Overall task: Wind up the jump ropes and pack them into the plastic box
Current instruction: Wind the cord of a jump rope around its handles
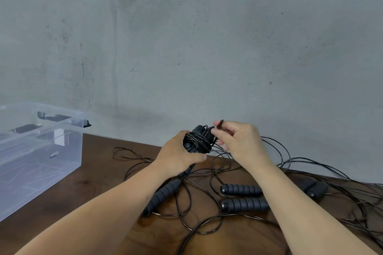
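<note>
Winding one jump rope while the others lie tangled on the tabletop

The left hand (178, 156) grips a wound bundle of black cord (198, 141) around a handle, held up near the far edge of the wooden tabletop (103, 203); the right hand (238, 141) pinches a loop of the same cord (220, 124) just beside the bundle. Loose cords (290, 163) sprawl toward the right edge, crossing around three foam-grip handles (241, 189), while a fourth handle (160, 195) hangs below the left hand. The clear plastic box (41, 151) stands open at the left edge, well apart. I judge the risk is snagging: the cord being wound may run through the neighbours' loops, dragging their handles or knotting. The pinched loop could also slip and let the coil spring loose.
</note>
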Motion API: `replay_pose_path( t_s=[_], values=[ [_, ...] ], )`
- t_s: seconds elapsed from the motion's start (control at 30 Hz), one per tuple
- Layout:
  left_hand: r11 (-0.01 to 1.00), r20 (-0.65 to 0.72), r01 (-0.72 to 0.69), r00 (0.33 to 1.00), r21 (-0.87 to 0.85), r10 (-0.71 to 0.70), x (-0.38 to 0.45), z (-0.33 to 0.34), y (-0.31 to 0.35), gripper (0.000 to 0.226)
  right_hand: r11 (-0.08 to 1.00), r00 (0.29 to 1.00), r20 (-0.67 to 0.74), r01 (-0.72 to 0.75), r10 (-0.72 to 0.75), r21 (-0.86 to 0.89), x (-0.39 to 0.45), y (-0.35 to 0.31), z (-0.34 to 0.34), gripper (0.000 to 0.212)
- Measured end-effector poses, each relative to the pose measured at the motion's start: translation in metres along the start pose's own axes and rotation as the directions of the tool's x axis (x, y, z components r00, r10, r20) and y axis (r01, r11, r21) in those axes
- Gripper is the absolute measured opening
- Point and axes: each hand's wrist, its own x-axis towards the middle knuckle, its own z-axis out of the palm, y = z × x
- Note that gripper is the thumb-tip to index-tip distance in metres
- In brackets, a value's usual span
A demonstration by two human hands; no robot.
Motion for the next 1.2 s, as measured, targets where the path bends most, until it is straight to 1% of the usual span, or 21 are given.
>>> replay_pose_path(
  t_s=[0.03, 0.07, 0.1, 0.13, 0.17, 0.23, 0.33, 0.43, 0.53, 0.57, 0.63, 0.7, 0.8, 0.9, 1.03, 1.1, 1.2],
  values=[
    [1.000, 0.001, 0.000, 1.000, 0.000, 0.000, -0.001, 0.000, 0.000, 0.058, 0.993, 0.997, -0.030, 0.068, -0.071, -0.091, 0.000, 0.002, -0.003, 0.014],
    [1.000, -0.002, -0.002, 1.000, 0.002, 0.002, -0.001, 0.001, 0.000, 0.059, 0.971, 0.987, -0.047, 0.142, -0.154, -0.191, 0.001, 0.004, -0.004, 0.014],
    [1.000, -0.010, -0.006, 1.000, 0.007, 0.006, -0.002, 0.002, 0.000, 0.061, 0.933, 0.972, -0.044, 0.210, -0.233, -0.291, 0.001, 0.007, -0.003, 0.020],
    [1.000, -0.020, -0.010, 1.000, 0.016, 0.010, -0.001, 0.002, 0.000, 0.064, 0.888, 0.960, -0.019, 0.251, -0.280, -0.384, 0.001, 0.009, -0.001, 0.026],
    [0.999, -0.030, -0.014, 0.999, 0.031, 0.015, -0.001, 0.003, 0.000, 0.067, 0.852, 0.959, 0.016, 0.258, -0.282, -0.456, 0.002, 0.011, 0.001, 0.033],
    [0.998, -0.051, -0.023, 0.998, 0.060, 0.026, -0.001, 0.004, 0.001, 0.070, 0.837, 0.978, 0.066, 0.202, -0.196, -0.509, 0.002, 0.012, 0.001, 0.040],
    [0.997, -0.101, -0.029, 0.994, 0.070, 0.036, 0.001, 0.002, 0.002, 0.075, 0.917, 0.993, 0.118, 0.048, -0.001, -0.395, 0.002, 0.008, -0.001, 0.038],
    [0.995, -0.136, -0.045, 0.989, 0.093, 0.058, 0.001, 0.000, 0.004, 0.077, 0.964, 0.967, 0.200, -0.111, 0.161, -0.242, 0.002, 0.002, 0.000, 0.037],
    [0.989, -0.143, -0.094, 0.984, 0.117, 0.110, -0.002, 0.005, 0.005, 0.075, 0.943, 0.907, 0.257, -0.324, 0.332, -0.075, 0.005, 0.000, -0.004, 0.037],
    [0.987, -0.149, -0.104, 0.981, 0.123, 0.122, -0.003, 0.006, 0.005, 0.075, 0.929, 0.885, 0.288, -0.368, 0.365, -0.043, 0.006, -0.001, -0.006, 0.037],
    [0.982, -0.161, -0.116, 0.977, 0.150, 0.140, -0.005, 0.007, 0.005, 0.076, 0.911, 0.855, 0.338, -0.412, 0.393, -0.019, 0.008, -0.003, -0.011, 0.035],
    [0.969, -0.178, -0.139, 0.968, 0.205, 0.176, -0.006, 0.007, 0.006, 0.077, 0.906, 0.842, 0.361, -0.423, 0.402, -0.020, 0.010, -0.004, -0.014, 0.034],
    [0.937, -0.177, -0.187, 0.953, 0.294, 0.246, -0.008, 0.008, 0.009, 0.074, 0.916, 0.844, 0.370, -0.398, 0.388, -0.054, 0.012, -0.006, -0.014, 0.034],
    [0.919, -0.156, -0.225, 0.945, 0.324, 0.286, -0.008, 0.008, 0.007, 0.072, 0.928, 0.845, 0.387, -0.358, 0.369, -0.102, 0.012, -0.008, -0.015, 0.034],
    [0.905, -0.112, -0.245, 0.947, 0.347, 0.300, -0.010, 0.005, 0.003, 0.073, 0.931, 0.834, 0.414, -0.324, 0.365, -0.167, 0.009, -0.009, -0.013, 0.035],
    [0.901, -0.120, -0.245, 0.945, 0.358, 0.305, -0.010, 0.005, 0.003, 0.073, 0.936, 0.863, 0.361, -0.331, 0.353, -0.123, 0.008, -0.007, -0.008, 0.036],
    [0.907, -0.163, -0.228, 0.940, 0.355, 0.301, -0.009, 0.006, 0.003, 0.070, 0.949, 0.938, 0.153, -0.294, 0.310, -0.117, 0.005, -0.005, 0.001, 0.029]
  ],
)
